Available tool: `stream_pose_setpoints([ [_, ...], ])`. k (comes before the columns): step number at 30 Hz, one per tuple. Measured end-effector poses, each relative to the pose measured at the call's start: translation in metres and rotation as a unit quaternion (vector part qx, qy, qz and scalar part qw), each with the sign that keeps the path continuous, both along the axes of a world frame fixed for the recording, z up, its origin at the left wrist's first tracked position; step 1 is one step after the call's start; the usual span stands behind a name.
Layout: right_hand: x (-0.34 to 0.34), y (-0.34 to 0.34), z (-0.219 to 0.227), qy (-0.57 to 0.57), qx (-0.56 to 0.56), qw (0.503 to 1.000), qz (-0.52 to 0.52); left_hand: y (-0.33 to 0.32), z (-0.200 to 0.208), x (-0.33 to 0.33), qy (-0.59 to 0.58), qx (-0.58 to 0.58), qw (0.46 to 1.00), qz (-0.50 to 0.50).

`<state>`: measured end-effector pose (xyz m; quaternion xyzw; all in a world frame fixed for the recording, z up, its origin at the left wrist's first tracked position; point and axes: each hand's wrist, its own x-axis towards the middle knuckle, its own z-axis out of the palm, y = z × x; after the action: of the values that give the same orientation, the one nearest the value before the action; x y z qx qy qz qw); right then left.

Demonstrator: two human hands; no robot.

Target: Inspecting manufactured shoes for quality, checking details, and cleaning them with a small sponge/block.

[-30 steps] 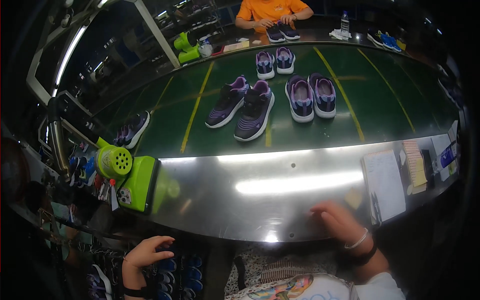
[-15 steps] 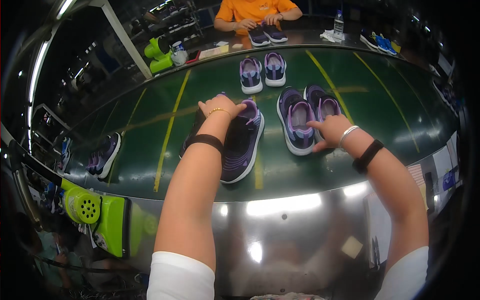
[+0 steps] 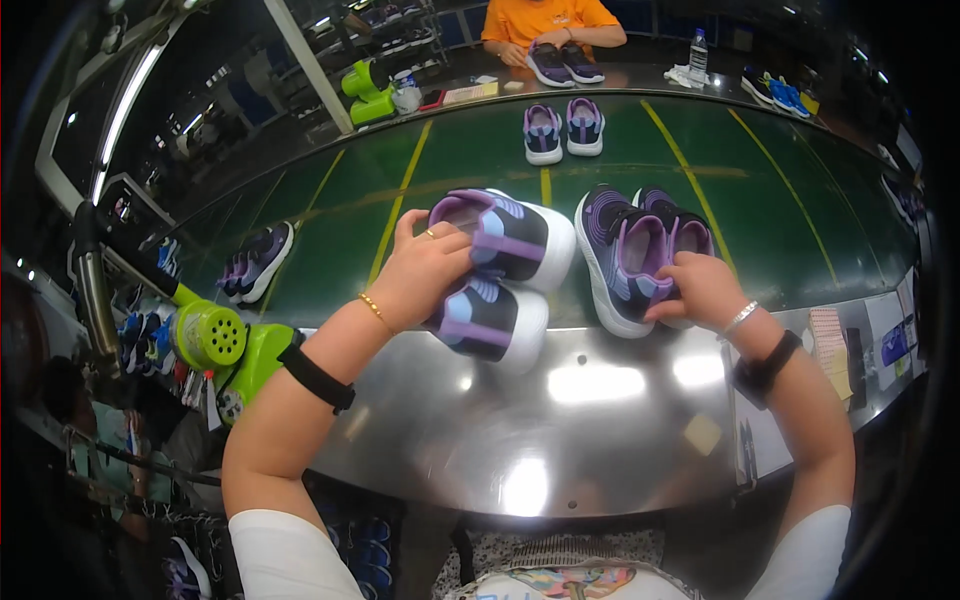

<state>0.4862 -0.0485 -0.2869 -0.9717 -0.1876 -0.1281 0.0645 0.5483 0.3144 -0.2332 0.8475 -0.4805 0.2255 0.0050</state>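
Note:
My left hand (image 3: 428, 272) is closed on a pair of dark purple sneakers, the upper sneaker (image 3: 512, 240) and the lower sneaker (image 3: 485, 325). They are tipped on their sides above the belt's near edge, lilac heels and white soles toward the right. My fingers reach into the collar of the upper one; the toes are hidden. At the right, my right hand (image 3: 708, 290) pinches the heel collars of a second pair of sneakers (image 3: 612, 245), toes pointing away from me. Whether this pair is off the belt I cannot tell.
A green belt (image 3: 345, 250) with yellow lines crosses beyond the steel table (image 3: 420, 430). Another sneaker pair (image 3: 543, 135) stands on it, and more sneakers (image 3: 265, 262) at left. A green device (image 3: 210, 335) stands near left. Across the belt, a person in orange (image 3: 555, 20) handles shoes.
My left hand has lifted its sneakers off the belt, drawn them nearer and turned their heels to the right. My right hand has closed on the other pair, which sits slightly nearer.

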Motion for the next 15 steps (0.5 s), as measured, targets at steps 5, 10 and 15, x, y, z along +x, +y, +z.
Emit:
stream_pose_setpoints([
  [5, -0.1, 0.064, 0.032, 0.071, -0.053, 0.989, 0.117, 0.056, 0.015, -0.106, 0.007, 0.208, 0.974, -0.086],
  [10, -0.167, 0.097, 0.014, 0.168, -0.08, 0.968, 0.166, 0.095, -0.029, -0.172, 0.083, 0.281, 0.95, -0.107],
  [15, -0.218, 0.09, 0.012, -0.019, 0.111, 0.989, 0.096, 0.098, -0.019, -0.212, 0.073, 0.054, 0.988, 0.123],
])
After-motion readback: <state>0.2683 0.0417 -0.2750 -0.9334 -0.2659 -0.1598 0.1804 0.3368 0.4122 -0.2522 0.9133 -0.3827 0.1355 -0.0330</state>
